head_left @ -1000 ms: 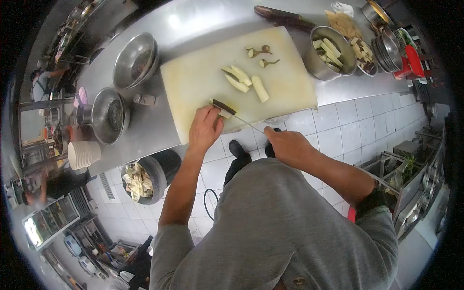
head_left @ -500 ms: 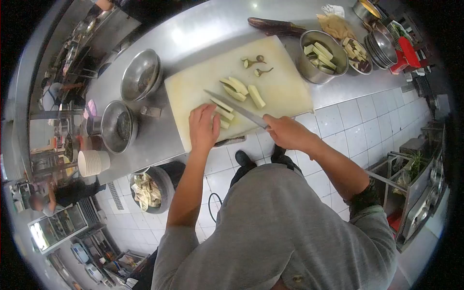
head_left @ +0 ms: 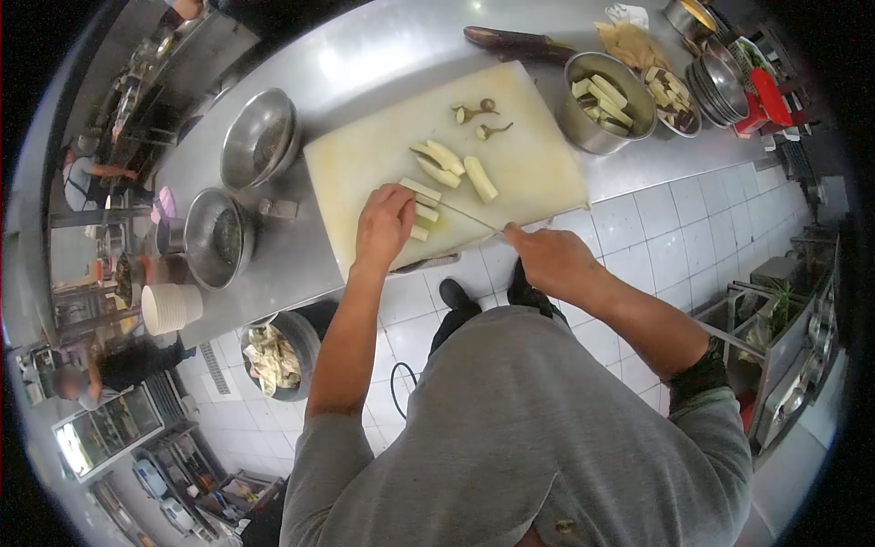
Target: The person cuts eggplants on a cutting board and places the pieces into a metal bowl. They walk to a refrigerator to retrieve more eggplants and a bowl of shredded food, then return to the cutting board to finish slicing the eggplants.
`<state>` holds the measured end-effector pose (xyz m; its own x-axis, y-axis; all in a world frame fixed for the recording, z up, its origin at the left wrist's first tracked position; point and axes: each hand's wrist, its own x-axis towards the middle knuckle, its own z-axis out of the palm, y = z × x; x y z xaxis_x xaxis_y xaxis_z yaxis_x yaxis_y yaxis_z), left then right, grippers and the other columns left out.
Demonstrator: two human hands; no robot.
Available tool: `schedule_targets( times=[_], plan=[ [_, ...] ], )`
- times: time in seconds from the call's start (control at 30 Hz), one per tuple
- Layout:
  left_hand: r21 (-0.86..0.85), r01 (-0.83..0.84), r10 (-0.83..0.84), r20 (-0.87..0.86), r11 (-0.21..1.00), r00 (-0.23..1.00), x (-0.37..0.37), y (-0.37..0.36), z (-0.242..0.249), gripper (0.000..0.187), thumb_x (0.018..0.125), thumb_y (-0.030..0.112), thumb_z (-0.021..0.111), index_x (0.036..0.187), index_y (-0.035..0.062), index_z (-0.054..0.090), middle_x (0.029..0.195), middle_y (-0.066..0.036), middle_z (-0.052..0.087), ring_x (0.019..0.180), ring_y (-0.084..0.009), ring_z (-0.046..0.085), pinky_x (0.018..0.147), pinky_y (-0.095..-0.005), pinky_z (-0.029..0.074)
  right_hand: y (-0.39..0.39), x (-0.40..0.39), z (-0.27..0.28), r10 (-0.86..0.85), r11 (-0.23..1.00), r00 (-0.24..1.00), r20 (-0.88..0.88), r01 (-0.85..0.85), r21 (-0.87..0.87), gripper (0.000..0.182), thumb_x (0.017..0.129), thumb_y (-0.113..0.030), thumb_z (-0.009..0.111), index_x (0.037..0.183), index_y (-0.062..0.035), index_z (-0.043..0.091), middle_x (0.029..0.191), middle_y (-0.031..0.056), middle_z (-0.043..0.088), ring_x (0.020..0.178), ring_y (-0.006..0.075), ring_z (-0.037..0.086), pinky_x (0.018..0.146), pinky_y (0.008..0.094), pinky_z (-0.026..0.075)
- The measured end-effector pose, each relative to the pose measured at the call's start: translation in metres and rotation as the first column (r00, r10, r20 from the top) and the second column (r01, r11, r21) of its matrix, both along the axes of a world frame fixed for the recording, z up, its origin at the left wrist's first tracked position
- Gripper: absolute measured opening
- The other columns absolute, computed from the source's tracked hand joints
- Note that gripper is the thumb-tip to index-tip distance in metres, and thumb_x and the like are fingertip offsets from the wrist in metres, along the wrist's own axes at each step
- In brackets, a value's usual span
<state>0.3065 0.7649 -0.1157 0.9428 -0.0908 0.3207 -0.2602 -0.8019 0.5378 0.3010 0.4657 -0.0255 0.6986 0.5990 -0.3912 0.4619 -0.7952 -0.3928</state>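
Fingers of my left hand (head_left: 385, 226) press on peeled, pale eggplant pieces (head_left: 425, 211) near the front edge of the white cutting board (head_left: 355, 164). My right hand (head_left: 554, 260) grips the handle of a knife (head_left: 469, 217), whose blade points left into those pieces, edge down. Several more peeled pieces (head_left: 480, 180) lie just beyond the blade. Cut-off stem ends (head_left: 492, 130) rest farther back on the board. A deep metal pot (head_left: 597, 137) holding pale pieces stands to the right of the board.
Metal bowls (head_left: 215, 239) and a small block (head_left: 278, 209) are at the left. Behind the pot lies an unpeeled eggplant (head_left: 515, 44). A bowl of cut pieces (head_left: 673, 98) and stacked bowls (head_left: 720, 82) stand right. A bin of peelings (head_left: 296, 356) is below; people (head_left: 87, 178) stand far left.
The knife blade has swung down and nearer, from above the pieces into them, and now shows edge-on. My left hand has shifted slightly left and up with its fingers on the pieces.
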Motion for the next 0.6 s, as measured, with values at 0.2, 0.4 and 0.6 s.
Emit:
schedule_targets(
  times=[0.2, 0.4, 0.6],
  plan=[
    [-0.031, -0.034, 0.036, 0.037, 0.999, 0.999, 0.001, -0.002, -0.006, 0.013, 0.085, -0.001, 0.069, 0.097, 0.0019, 0.072, 0.102, -0.014, 0.069, 0.095, -0.0340, 0.067, 0.081, -0.0402, 0.055, 0.004, 0.018, 0.009, 0.029, 0.998, 0.999, -0.046, -0.032, -0.062, 0.030, 0.091, -0.006, 0.050, 0.121, -0.0012, 0.052, 0.083, 0.0237, 0.070, 0.082, 0.0419, 0.071, 0.071, 0.0533, 0.056],
    [0.027, -0.060, 0.060, 0.009, 0.998, 0.998, 0.002, 0.000, -0.010, 0.013, 0.087, 0.002, 0.069, 0.099, 0.0024, 0.073, 0.104, -0.014, 0.070, 0.095, -0.0340, 0.067, 0.083, -0.0395, 0.055, 0.015, 0.031, -0.066, 0.003, 0.995, 1.000, -0.030, 0.000, 0.097, 0.029, 0.089, -0.005, 0.052, 0.118, -0.0044, 0.051, 0.085, 0.0245, 0.069, 0.086, 0.0472, 0.068, 0.074, 0.0569, 0.053],
    [-0.128, -0.204, 0.196, -0.073, 0.971, 0.978, -0.027, 0.005, -0.023, 0.038, 0.093, 0.013, 0.070, 0.128, 0.0014, 0.064, 0.130, -0.024, 0.061, 0.120, -0.0401, 0.058, 0.102, -0.0434, 0.048, -0.074, 0.016, 0.001, -0.189, 0.977, 0.855, -0.483, 0.215, -0.002, 0.018, 0.105, -0.022, 0.050, 0.118, -0.0087, 0.054, 0.083, 0.0145, 0.066, 0.075, 0.0291, 0.066, 0.067, 0.0454, 0.056]
  ],
)
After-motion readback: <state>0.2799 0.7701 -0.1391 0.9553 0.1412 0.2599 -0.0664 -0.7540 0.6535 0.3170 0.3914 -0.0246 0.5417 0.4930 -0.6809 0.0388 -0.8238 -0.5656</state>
